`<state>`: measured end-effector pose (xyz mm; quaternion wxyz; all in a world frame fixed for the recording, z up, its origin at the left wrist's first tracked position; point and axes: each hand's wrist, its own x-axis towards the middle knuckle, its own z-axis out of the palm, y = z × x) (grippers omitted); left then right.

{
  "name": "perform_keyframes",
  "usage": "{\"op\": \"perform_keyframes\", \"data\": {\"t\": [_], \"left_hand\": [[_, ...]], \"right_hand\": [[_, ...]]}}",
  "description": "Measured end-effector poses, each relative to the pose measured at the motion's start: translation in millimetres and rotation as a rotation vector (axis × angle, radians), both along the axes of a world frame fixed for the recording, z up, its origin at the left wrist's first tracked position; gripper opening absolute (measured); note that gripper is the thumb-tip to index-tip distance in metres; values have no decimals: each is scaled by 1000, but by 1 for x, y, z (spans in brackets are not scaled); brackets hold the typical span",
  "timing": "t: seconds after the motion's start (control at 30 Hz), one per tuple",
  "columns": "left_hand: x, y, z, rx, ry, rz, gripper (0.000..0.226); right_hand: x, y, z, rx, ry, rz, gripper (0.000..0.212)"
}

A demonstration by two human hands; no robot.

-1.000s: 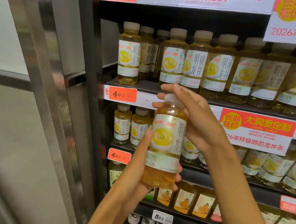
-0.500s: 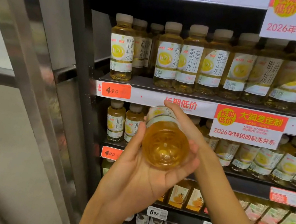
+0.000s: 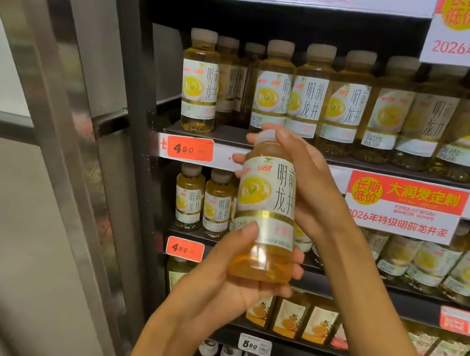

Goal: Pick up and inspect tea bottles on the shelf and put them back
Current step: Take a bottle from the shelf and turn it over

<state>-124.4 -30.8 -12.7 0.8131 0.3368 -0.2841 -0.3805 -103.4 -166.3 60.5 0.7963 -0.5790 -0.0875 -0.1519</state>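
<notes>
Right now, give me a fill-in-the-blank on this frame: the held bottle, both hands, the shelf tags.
1. The clear plastic bottle of yellow tea is held by ____ hands.
2. The left hand grips the bottle at its ____ end.
3. The right hand wraps the bottle near its ____ cap.
4. The orange price tag beside the cap reads ____.

Missing words: two; bottom; white; 4.90

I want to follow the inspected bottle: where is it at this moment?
In the head view the tea bottle is upright at centre, off the shelves: the left hand grips its base, the right hand its neck, beside the orange price tag.
</notes>
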Motion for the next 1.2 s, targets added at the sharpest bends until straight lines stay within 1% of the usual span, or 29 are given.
{"op": "perform_keyframes", "data": {"t": [0.03, 0.07, 0.13, 0.2, 0.27, 0.37, 0.47, 0.57, 0.67, 0.73, 0.87, 0.93, 1.03, 1.13, 1.2], "left_hand": [[3, 0, -4, 19, -27, 34, 67], [5, 0, -3, 80, -80, 65, 72], [8, 3, -2, 187, -227, 172, 75], [14, 6, -2, 293, -384, 277, 67], [19, 5, -1, 376, -526, 342, 57], [26, -1, -6, 396, -613, 455, 51], [30, -6, -11, 403, -722, 591, 54], [34, -12, -8, 409, -825, 674, 60], [41, -15, -3, 402, -911, 724, 65], [46, -13, 1, 367, -942, 772, 68], [50, -8, 6, 350, -979, 846, 70], [50, -5, 7, 340, -970, 784, 72], [48, -3, 3, 336, -913, 600, 64], [43, -4, -2, 297, -776, 469, 65], [40, -5, -4, 256, -685, 419, 66]], "right_hand": [[0, -1, -1, -27, -34, 8, 29], [-2, -2, -3, -60, -44, 5, 34], [-7, -5, -4, -140, -7, -1, 43], [-15, -6, -2, -214, 4, 35, 42], [-21, -5, 0, -269, -48, 16, 37], [-30, -1, 2, -342, -173, -49, 34], [-33, -1, -1, -336, -256, -74, 35], [-33, -2, -5, -275, -306, -36, 43], [-37, -8, -7, -286, -367, 61, 49], [-41, -12, -8, -296, -403, 122, 49], [-46, -17, -7, -401, -431, 123, 49], [-45, -16, -4, -414, -425, 117, 49], [-40, -13, 1, -337, -378, 94, 49], [-34, -14, 7, -266, -325, 28, 49], [-30, -15, 10, -229, -282, 34, 50]]}}
